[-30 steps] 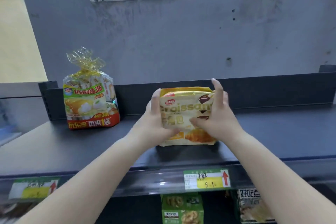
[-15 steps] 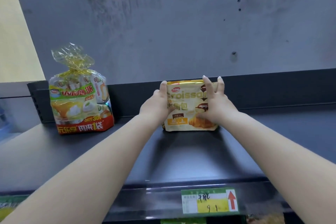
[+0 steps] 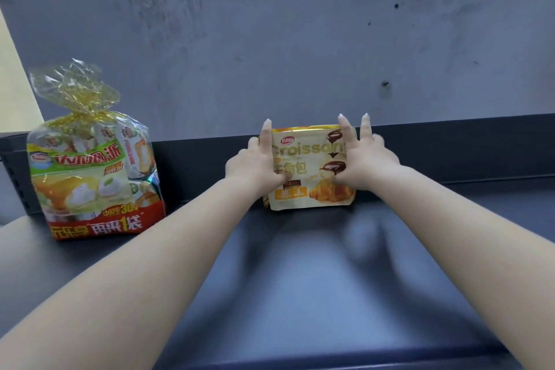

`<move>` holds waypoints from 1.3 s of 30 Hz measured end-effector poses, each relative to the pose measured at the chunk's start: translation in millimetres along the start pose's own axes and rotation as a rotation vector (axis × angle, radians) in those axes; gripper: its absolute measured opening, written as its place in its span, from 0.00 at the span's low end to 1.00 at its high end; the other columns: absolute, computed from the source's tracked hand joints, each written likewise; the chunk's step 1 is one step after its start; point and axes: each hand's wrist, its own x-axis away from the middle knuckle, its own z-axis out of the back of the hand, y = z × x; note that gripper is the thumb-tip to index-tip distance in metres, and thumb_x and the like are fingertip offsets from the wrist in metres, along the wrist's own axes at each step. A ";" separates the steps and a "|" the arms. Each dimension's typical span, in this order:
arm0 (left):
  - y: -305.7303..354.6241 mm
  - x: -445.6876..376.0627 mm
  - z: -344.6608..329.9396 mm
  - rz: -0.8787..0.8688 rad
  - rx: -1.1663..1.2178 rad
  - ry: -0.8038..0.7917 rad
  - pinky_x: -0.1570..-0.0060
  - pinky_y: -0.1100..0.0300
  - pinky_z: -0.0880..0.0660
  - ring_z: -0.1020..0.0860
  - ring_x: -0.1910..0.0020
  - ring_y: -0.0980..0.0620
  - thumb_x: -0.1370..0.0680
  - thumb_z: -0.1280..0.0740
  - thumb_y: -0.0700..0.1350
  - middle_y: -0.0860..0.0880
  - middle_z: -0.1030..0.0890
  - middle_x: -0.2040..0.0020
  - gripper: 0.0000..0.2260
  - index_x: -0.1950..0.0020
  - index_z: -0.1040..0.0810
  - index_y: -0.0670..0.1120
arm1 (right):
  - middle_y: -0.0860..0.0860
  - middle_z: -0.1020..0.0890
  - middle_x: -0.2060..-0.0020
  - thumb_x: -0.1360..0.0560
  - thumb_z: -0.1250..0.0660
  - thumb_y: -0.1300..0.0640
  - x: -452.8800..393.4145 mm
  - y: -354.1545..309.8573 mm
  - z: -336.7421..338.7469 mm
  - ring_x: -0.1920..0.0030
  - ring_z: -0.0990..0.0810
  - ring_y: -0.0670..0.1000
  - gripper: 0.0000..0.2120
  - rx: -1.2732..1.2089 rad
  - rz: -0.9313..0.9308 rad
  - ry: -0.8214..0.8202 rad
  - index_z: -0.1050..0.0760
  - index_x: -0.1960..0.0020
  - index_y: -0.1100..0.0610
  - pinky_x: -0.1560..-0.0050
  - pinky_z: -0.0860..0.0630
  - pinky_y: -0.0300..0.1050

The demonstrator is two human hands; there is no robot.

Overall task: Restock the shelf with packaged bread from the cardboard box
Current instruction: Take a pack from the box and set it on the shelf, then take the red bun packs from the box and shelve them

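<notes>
We have pushed the croissant pack (image 3: 309, 168) from near the shelf's (image 3: 300, 279) front edge back to its rear edge, where it now stands upright against the back rail. Our left hand (image 3: 255, 164) and right hand (image 3: 365, 159) clasp its two sides, thumbs across the front and fingers raised along the edges. This pack looks placed; letting go seems next. The tied cake bag (image 3: 93, 165) stands well apart toward the rear left corner.

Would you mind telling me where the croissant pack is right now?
The croissant pack stands upright at the back of the dark shelf, centre-right, between the left hand and right hand, well right of the cake bag.
</notes>
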 end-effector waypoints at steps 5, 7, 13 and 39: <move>6.7 24.2 39.2 -0.029 -0.134 0.177 0.53 0.51 0.28 0.30 0.35 0.44 0.25 0.35 0.58 0.47 0.37 0.27 0.37 0.24 0.50 0.50 | 0.53 0.55 0.23 0.27 0.32 0.45 20.3 -3.5 26.6 0.24 0.57 0.59 0.39 0.118 0.157 0.156 0.50 0.25 0.50 0.37 0.32 0.57; 7.2 41.2 58.3 -0.057 -0.180 0.244 0.53 0.53 0.29 0.28 0.37 0.46 0.24 0.36 0.56 0.48 0.30 0.32 0.27 0.28 0.38 0.49 | 0.53 0.39 0.27 0.25 0.35 0.50 31.9 -11.6 36.3 0.27 0.44 0.57 0.26 0.113 0.299 0.239 0.38 0.30 0.53 0.40 0.31 0.53; -1.3 124.7 90.5 -0.015 -0.377 0.239 0.55 0.57 0.32 0.26 0.42 0.48 0.22 0.40 0.52 0.51 0.23 0.42 0.15 0.38 0.27 0.50 | 0.49 0.22 0.43 0.23 0.39 0.52 88.8 -46.9 49.9 0.41 0.26 0.54 0.12 -0.001 0.665 0.209 0.27 0.41 0.52 0.58 0.34 0.44; -201.4 677.3 92.8 1.178 -0.294 0.033 0.56 0.56 0.27 0.24 0.49 0.48 0.23 0.37 0.47 0.54 0.24 0.56 0.06 0.48 0.23 0.50 | 0.50 0.21 0.45 0.24 0.36 0.54 448.1 -375.1 -177.5 0.44 0.25 0.51 0.13 -0.432 1.573 -0.616 0.25 0.41 0.55 0.49 0.26 0.47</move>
